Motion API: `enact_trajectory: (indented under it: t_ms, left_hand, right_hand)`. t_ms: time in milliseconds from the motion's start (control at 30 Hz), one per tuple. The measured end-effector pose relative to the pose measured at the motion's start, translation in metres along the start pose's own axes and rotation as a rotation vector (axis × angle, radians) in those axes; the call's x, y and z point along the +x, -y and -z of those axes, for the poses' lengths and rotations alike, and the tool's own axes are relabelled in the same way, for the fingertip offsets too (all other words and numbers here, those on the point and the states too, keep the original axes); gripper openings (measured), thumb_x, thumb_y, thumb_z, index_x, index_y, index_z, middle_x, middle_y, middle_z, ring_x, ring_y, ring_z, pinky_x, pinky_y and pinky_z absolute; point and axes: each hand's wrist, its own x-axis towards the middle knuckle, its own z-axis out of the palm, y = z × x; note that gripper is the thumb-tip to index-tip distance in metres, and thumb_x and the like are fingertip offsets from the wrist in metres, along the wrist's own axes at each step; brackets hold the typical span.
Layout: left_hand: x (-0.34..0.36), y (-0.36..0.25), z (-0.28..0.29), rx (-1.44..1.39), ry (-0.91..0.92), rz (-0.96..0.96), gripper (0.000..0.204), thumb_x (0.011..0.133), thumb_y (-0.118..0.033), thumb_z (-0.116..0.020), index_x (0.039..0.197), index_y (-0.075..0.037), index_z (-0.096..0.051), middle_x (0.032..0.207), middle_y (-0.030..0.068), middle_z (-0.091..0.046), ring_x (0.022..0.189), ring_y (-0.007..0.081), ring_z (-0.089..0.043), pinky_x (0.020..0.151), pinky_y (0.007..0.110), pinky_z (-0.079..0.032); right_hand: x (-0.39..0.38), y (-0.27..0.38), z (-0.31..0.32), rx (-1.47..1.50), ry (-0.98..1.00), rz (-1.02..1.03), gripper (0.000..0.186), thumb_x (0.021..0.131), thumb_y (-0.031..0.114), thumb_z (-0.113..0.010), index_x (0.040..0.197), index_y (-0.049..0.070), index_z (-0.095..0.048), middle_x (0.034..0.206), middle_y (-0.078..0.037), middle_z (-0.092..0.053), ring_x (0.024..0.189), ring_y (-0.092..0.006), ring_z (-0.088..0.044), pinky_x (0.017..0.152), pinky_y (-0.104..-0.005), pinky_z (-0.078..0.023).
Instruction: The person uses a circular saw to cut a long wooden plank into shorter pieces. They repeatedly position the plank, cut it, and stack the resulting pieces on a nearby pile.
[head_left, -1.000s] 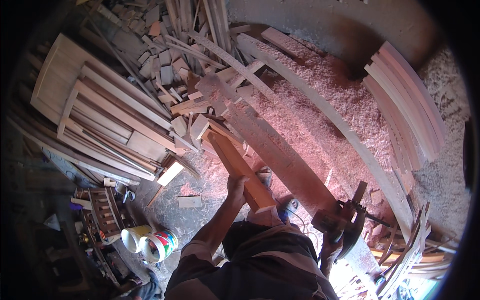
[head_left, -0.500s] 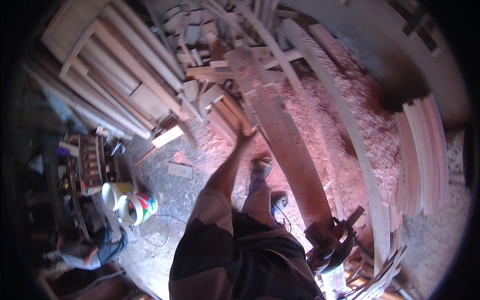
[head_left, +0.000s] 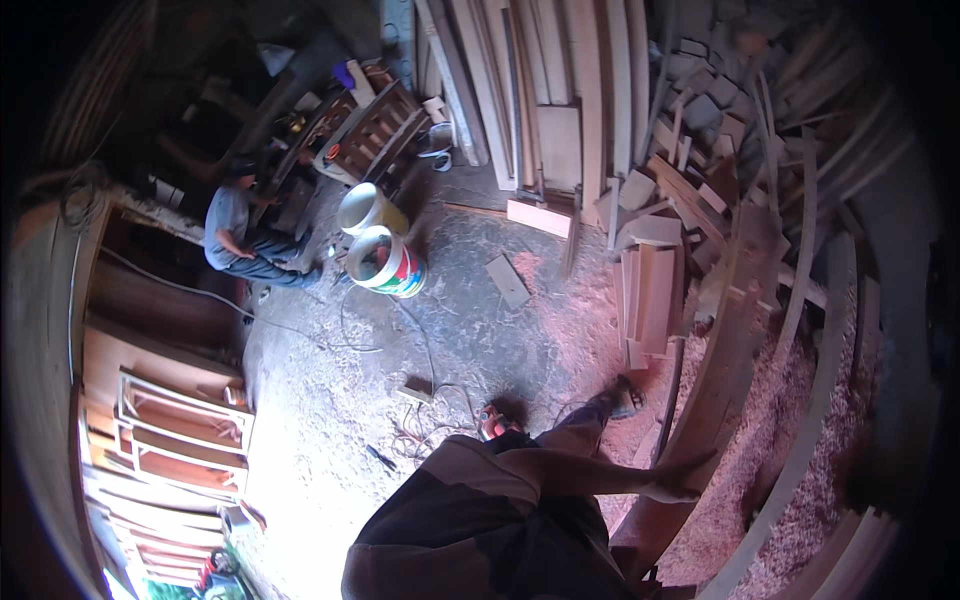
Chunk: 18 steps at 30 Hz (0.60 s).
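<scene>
My left hand lies on a long wooden plank, its fingers stretched out and holding nothing. The bare forearm reaches across to the right from a striped sleeve. Beside the plank runs a thin dark bar. Past my foot stands a bundle of wood strips, apart from the hand. My right hand is out of view. Pinkish shavings cover the floor along the plank.
Two buckets stand left of centre. A seated person is farther left. Cables and a red power tool lie on the floor near me. Tall boards lean at the back; offcuts pile at back right.
The view has swung to the left, bringing the seated person and buckets nearer the middle. My left hand has gone from beside the wood strips to the plank nearer my body.
</scene>
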Motion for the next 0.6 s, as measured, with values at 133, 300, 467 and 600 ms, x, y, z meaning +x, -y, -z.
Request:
enact_trajectory:
  t_ms: [133,300,467,600]
  left_hand:
    - [-0.003,-0.019,0.023,0.078,-0.035,-0.004,0.101,0.094,-0.026,-0.067,0.163,-0.012,0.006,0.162,0.0303,-0.024,0.149,0.0402,-0.032,0.121,0.042,-0.030]
    - [0.004,-0.011,0.034,0.081,-0.031,0.061,0.100,0.095,-0.025,-0.067,0.163,-0.011,0.005,0.159,0.0301,-0.030,0.147,0.0402,-0.035,0.120,0.043,-0.032]
    - [0.025,-0.006,0.005,0.114,-0.034,-0.042,0.091,0.097,-0.023,-0.065,0.163,-0.010,-0.003,0.158,0.0285,-0.033,0.146,0.0393,-0.037,0.118,0.045,-0.035]
    - [0.056,-0.016,-0.028,0.036,0.052,-0.058,0.084,0.096,-0.023,-0.064,0.161,-0.006,-0.014,0.158,0.0266,-0.035,0.143,0.0368,-0.041,0.117,0.043,-0.037]
  right_hand:
    - [0.006,0.002,-0.004,-0.019,0.019,0.020,0.054,0.079,0.014,-0.076,0.129,0.001,-0.058,0.097,-0.017,-0.069,0.082,-0.0302,-0.068,0.072,-0.0414,-0.055]
    - [0.010,0.003,-0.001,-0.028,0.006,-0.002,0.055,0.080,0.016,-0.077,0.129,0.001,-0.059,0.098,-0.019,-0.070,0.085,-0.0329,-0.068,0.074,-0.0432,-0.055]
    - [0.009,-0.006,0.011,-0.028,-0.015,-0.024,0.055,0.080,0.017,-0.078,0.129,0.002,-0.059,0.099,-0.020,-0.070,0.088,-0.0355,-0.069,0.076,-0.0450,-0.055]
    - [0.002,-0.026,0.030,-0.020,-0.028,-0.041,0.055,0.080,0.019,-0.078,0.129,0.002,-0.059,0.100,-0.021,-0.070,0.090,-0.0377,-0.069,0.077,-0.0465,-0.055]
